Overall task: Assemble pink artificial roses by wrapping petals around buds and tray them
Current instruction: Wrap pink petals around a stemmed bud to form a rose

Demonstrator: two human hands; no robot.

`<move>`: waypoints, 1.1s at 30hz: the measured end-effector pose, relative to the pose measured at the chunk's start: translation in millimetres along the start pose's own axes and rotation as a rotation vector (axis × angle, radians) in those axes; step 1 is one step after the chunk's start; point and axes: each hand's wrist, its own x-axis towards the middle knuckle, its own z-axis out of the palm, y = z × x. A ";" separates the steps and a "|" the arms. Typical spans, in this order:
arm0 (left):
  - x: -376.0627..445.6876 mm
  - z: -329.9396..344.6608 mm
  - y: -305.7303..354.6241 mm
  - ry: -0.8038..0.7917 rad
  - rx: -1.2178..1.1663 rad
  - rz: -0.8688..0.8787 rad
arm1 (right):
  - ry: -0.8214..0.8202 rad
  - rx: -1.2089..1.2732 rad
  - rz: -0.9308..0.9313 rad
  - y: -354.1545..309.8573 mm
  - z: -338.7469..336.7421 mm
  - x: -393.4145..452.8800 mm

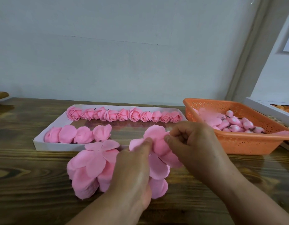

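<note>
Both hands work just in front of the white tray (43,144), so a finished rose has only a short way to travel. The left hand (134,169) is clamped on a pink petal piece (158,161), thumb pressed on top to steady it, while the right hand (194,142) pinches the upper petal edge between thumb and forefinger — probably to peel one layer free or fold it round; no bud can be seen between the fingers. The stack of spare petals (90,169) lies on the worktop (27,184) beside the left hand, within easy reach. Buds (236,124) wait in the orange basket (247,143) on the right-hand side. A full row of roses (122,115) fills the tray's far side — the near row holds only four.
</note>
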 end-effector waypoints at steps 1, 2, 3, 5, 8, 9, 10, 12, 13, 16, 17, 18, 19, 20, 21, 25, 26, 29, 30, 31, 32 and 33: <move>-0.6 0.6 -0.8 0.000 0.002 0.007 | 0.013 -0.018 0.007 -0.5 1.1 0.3; -1.1 1.3 -1.8 -0.006 0.001 0.009 | 0.019 -0.037 0.008 -1.3 2.2 0.6; -1.8 1.2 -2.9 -0.015 0.001 0.009 | 0.022 -0.057 0.005 -2.2 3.3 1.0; -4.0 1.8 -4.5 -0.039 0.010 0.014 | 0.028 -0.094 0.000 -3.9 5.1 2.0; -7.8 3.7 -5.0 -0.051 0.062 0.083 | 0.042 -0.132 0.001 -4.8 6.8 4.3; -7.7 4.2 -5.7 -0.039 0.077 0.121 | 0.047 -0.142 0.000 -4.7 7.5 4.8; -7.0 4.1 -6.0 -0.025 0.079 0.142 | 0.052 -0.148 -0.001 -4.4 8.2 5.2; -5.8 5.8 -7.2 -0.023 0.091 0.155 | 0.059 -0.152 0.003 -4.5 9.7 5.4; -6.2 5.6 -7.6 -0.027 0.112 0.174 | 0.060 -0.155 0.007 -4.8 10.5 5.3; -6.0 4.2 -8.7 -0.070 0.154 0.263 | 0.045 -0.167 0.020 -5.9 13.0 6.0; -5.8 3.2 -8.5 -0.090 0.164 0.274 | 0.036 -0.168 0.021 -6.2 13.8 6.0; -5.8 1.5 -8.0 -0.106 0.166 0.275 | 0.024 -0.172 0.020 -6.7 14.7 5.7; -5.1 -0.2 -8.3 -0.110 0.163 0.271 | 0.007 -0.178 0.018 -7.5 15.3 5.0; -3.0 -1.6 -8.8 -0.112 0.159 0.261 | -0.013 -0.183 0.018 -8.4 15.5 4.3; -1.5 -3.5 -9.7 -0.114 0.159 0.248 | -0.039 -0.181 0.021 -9.3 14.7 4.1; 10.6 -1.0 -12.9 -0.082 0.088 0.151 | -0.253 -0.080 0.036 -12.1 -0.8 8.5; 12.6 -0.7 -12.8 -0.067 0.047 0.108 | -0.308 -0.047 0.030 -12.1 -5.8 10.4; 8.2 -0.8 -8.7 -0.122 0.024 0.052 | -0.367 -0.013 -0.052 -7.6 -16.9 13.7; 6.0 -1.4 -6.9 -0.144 0.026 0.052 | -0.373 -0.024 -0.094 -5.4 -19.7 14.2; 3.0 -3.0 -5.1 -0.158 0.036 0.056 | -0.382 -0.043 -0.137 -3.5 -22.1 15.4; 1.8 -2.1 -3.7 -0.169 0.047 0.061 | -0.391 -0.056 -0.178 -1.7 -24.6 16.5; -0.3 -3.0 -2.2 -0.182 0.055 0.061 | -0.396 -0.055 -0.206 0.2 -27.2 17.9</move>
